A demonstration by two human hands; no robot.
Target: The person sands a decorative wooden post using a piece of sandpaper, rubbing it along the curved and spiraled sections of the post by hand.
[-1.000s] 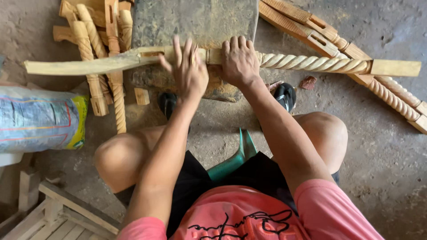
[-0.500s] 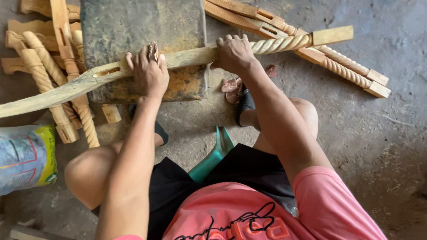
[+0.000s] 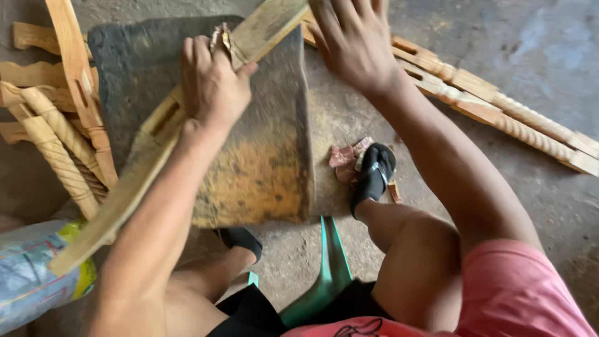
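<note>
Change: wooden piece now swung steeply diagonal across stone block; previously near level.
Left hand: closed around sandpaper scrap, pressed on piece.
Right hand: fingers flat on upper end, not clenched.
Nearby: carved spindles left.

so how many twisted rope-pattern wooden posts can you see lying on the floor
4 show clearly: two twisted posts stacked at the left beside the grey block, and two more side by side at the upper right past the right hand. More may be hidden.

Both hands on a wooden post across a stone block
</note>
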